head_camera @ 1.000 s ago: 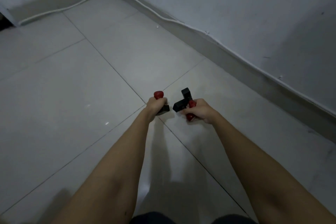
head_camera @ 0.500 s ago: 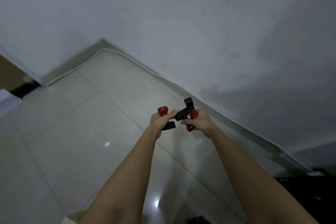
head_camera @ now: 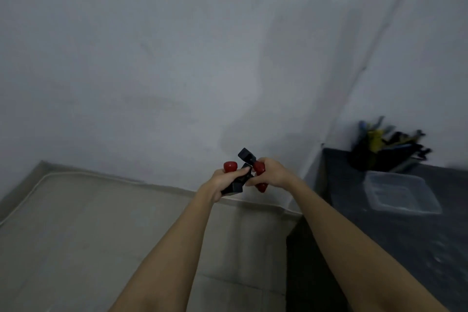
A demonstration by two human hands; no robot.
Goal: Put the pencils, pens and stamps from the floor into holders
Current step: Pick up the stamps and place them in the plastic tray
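Each hand, left hand (head_camera: pixel 222 181) and right hand (head_camera: pixel 272 175), is closed around a red-handled stamp (head_camera: pixel 258 172) with a black block, likely light and rigid, best gripped by the handle; a blurred pen holder (head_camera: pixel 379 152) stands on the dark table (head_camera: pixel 405 235) at right.

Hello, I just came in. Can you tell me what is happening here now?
A person stands near a wall with both arms stretched forward. The left hand grips one red-handled stamp and the right hand grips another stamp; the two stamps touch in front of the wall. To the right, on a dark table, stand a holder full of pens and a clear plastic container.
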